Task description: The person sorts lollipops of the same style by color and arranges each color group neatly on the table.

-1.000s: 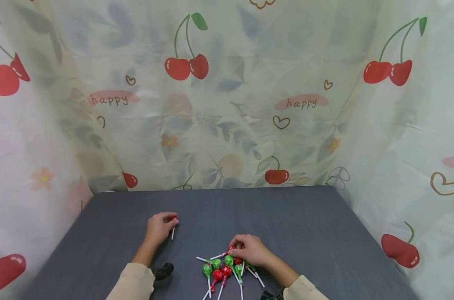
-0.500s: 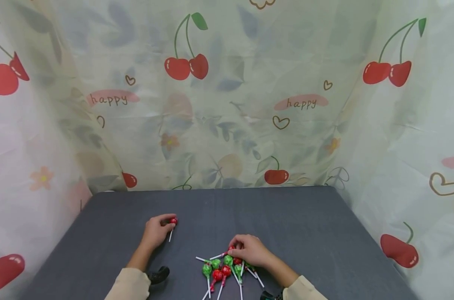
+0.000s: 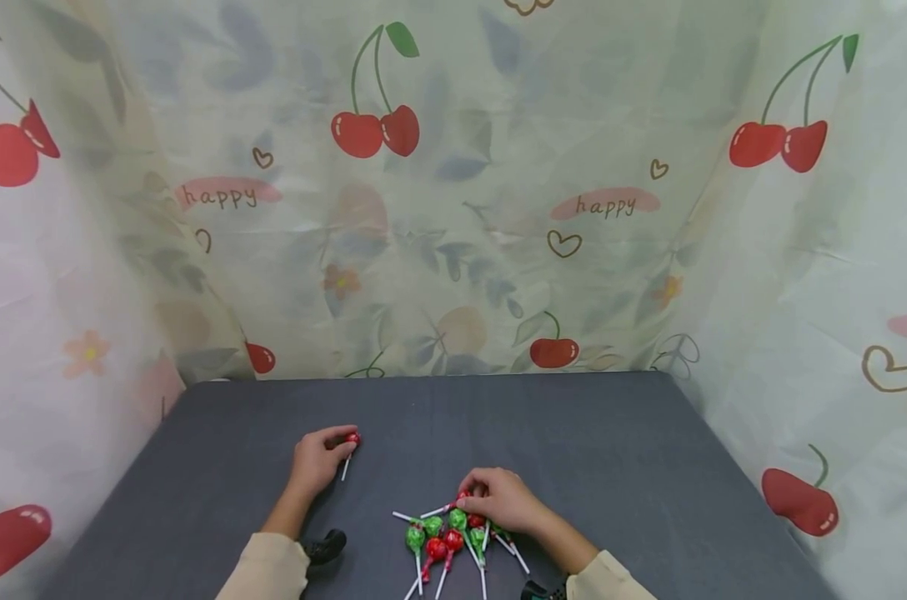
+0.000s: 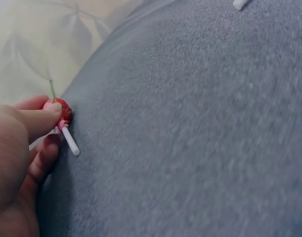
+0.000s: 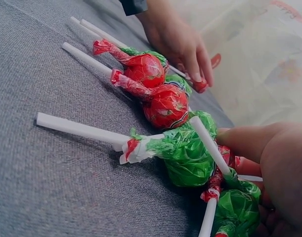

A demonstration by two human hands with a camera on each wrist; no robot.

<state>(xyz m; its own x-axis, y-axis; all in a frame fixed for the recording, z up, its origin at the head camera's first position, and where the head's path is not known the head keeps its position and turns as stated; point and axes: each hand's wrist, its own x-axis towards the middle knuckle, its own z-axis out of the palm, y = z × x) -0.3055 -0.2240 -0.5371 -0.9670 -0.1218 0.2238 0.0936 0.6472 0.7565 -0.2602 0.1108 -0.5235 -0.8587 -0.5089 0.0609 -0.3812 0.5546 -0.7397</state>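
My left hand (image 3: pixel 317 460) pinches a red-wrapped lollipop (image 3: pixel 353 437) by its candy head, left of the pile. In the left wrist view the red lollipop (image 4: pixel 65 112) shows between thumb and fingers, its white stick slanting down over the grey cloth. My right hand (image 3: pixel 503 500) reaches into the far side of a pile of lollipops, its fingers and thumb closed around a red lollipop (image 3: pixel 463 495), mostly covered by the fingers. Close by lie green lollipops (image 5: pixel 190 160) and red ones (image 5: pixel 165 106); in the right wrist view they partly hide my fingertips.
A dark grey cloth covers the table (image 3: pixel 573 442). Around its back and sides hangs a pale curtain (image 3: pixel 453 208) printed with cherries and hearts. Loose white sticks (image 3: pixel 519 557) point out of the pile toward the front. A black strap (image 3: pixel 326 546) sits at my left wrist.
My left hand shifts slightly left, then back right, still with the red lollipop, whose head shows more plainly now than a second ago. My right hand stays put at the pile.
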